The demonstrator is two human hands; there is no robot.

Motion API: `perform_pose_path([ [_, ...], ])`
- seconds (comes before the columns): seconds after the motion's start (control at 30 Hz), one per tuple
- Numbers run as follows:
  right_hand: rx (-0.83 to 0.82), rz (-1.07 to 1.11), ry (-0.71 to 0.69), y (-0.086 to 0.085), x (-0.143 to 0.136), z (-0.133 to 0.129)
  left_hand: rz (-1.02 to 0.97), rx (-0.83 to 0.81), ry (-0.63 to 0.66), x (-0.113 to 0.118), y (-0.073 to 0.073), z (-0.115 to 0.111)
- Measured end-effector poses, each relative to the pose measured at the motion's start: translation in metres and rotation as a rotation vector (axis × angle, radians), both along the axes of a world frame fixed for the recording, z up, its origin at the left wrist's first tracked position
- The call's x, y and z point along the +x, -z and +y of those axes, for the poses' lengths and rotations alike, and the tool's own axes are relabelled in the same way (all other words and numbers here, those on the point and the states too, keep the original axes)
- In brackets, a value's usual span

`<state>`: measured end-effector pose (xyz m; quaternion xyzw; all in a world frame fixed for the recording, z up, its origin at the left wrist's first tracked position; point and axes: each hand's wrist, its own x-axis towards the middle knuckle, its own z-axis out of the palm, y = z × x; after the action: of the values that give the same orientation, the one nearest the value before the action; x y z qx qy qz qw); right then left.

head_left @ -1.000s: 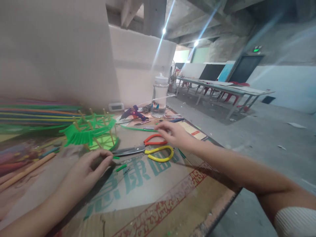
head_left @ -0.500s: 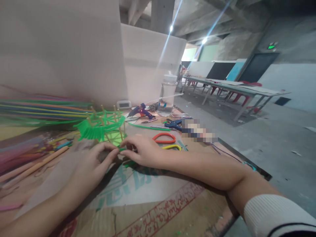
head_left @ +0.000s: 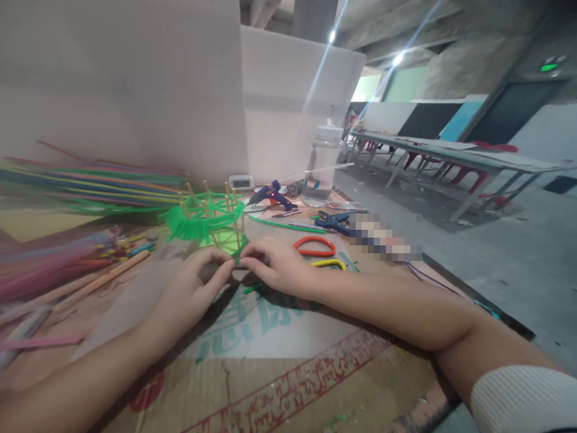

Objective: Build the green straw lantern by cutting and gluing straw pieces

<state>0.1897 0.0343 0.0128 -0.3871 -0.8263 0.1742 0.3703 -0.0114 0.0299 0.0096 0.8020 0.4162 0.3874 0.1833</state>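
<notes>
My left hand and my right hand meet over a paper sheet, thumbs and fingers pinched. A thin green strip seems to run between the fingertips, mostly covered by them. Right behind the hands stands a small green craft model, its fringed upper part held up by several thin wooden sticks. Another short green piece lies under my right hand. To the right of that hand are scissors with a red handle loop and a yellow loop.
A hot glue gun, a clear bottle and blue-handled pliers stand or lie further back. Colourful craft stems are heaped at the left. White boards rise behind; the table's edge runs along the right.
The view has turned left, so everything sits further right in the picture. Both hands keep their pinch close together; the green between them shows less.
</notes>
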Motion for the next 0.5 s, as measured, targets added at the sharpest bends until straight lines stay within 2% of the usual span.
perform_pose_path([
  [0.13,-0.034,0.003,0.03,0.0,0.001,0.002,-0.005,-0.001,-0.02,0.002,-0.002,-0.001],
  [0.27,0.051,-0.077,-0.005,-0.002,0.003,0.002,-0.002,0.0,-0.026,0.002,-0.003,-0.001],
  [0.4,0.047,-0.09,-0.02,-0.004,0.005,0.005,0.002,-0.024,0.008,0.001,0.003,0.003],
  [0.5,-0.007,-0.075,0.029,-0.004,0.01,0.01,0.031,-0.044,0.032,-0.001,0.009,0.006],
])
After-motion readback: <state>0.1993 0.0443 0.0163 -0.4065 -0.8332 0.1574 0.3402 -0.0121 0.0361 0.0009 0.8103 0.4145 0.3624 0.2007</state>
